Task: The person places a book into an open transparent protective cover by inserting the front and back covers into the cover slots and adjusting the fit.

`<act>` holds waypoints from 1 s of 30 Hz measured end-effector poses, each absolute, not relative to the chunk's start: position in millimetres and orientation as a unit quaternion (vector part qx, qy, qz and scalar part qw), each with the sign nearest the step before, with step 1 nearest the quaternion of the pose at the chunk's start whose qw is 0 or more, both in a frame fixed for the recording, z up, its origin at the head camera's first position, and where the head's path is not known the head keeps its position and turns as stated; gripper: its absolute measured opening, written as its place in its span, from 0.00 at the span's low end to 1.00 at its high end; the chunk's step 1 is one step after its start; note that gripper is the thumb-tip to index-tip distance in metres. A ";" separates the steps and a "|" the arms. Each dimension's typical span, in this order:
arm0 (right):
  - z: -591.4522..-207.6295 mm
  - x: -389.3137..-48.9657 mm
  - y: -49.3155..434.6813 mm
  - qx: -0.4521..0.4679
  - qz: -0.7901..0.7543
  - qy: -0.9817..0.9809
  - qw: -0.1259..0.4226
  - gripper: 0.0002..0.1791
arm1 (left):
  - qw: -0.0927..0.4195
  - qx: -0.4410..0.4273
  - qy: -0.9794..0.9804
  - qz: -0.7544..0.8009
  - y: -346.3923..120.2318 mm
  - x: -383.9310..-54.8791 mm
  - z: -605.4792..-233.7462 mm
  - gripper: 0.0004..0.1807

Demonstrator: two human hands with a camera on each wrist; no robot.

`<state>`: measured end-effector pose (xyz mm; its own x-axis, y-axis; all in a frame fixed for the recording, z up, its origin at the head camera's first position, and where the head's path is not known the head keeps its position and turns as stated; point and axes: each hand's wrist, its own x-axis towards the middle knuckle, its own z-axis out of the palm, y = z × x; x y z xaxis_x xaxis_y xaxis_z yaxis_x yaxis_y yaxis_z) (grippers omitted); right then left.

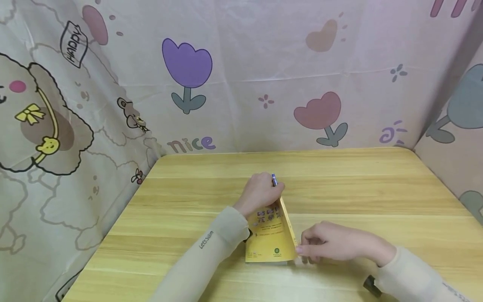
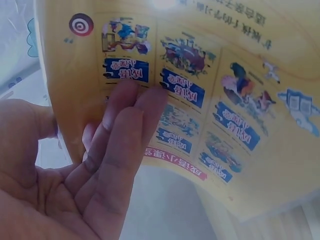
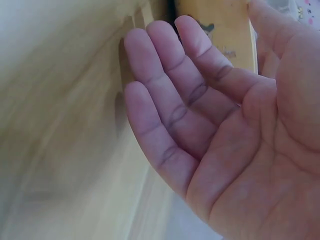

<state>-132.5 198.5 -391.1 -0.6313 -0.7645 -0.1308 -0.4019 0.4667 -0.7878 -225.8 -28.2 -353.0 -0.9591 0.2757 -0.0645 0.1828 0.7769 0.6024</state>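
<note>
A yellow children's book (image 1: 269,239) with small colour pictures and Chinese text stands tilted on the wooden table in the head view. My left hand (image 1: 262,188) grips its upper part from above. In the left wrist view the thumb of that hand (image 2: 95,165) lies on one side of the book (image 2: 280,165) and the fingers on the printed cover, which bends a little. Down at the lower right corner, my right hand (image 1: 332,241) pinches the edge lightly. In the right wrist view the right hand (image 3: 215,120) has its other fingers loosely bent, with the book (image 3: 225,30) behind them.
The wood-grain table (image 1: 181,193) reaches back to a printed curtain (image 1: 245,54) with flowers and hearts. Another curtain side (image 1: 37,201) hangs along the left. A black wrist strap piece (image 1: 371,286) shows at the right sleeve.
</note>
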 end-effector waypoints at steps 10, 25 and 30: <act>-383.2 -137.1 209.2 -0.356 -0.354 0.844 0.188 0.09 | 0.083 0.114 0.934 0.329 -37.9 -222.2 -345.7 0.27; -372.2 -143.8 223.6 -0.316 -0.330 0.878 0.144 0.30 | 0.066 0.136 0.923 0.354 -40.5 -214.9 -336.6 0.26; -366.9 -146.1 227.2 -0.289 -0.328 0.890 0.128 0.33 | 0.075 0.143 0.910 0.382 -39.6 -211.6 -332.1 0.23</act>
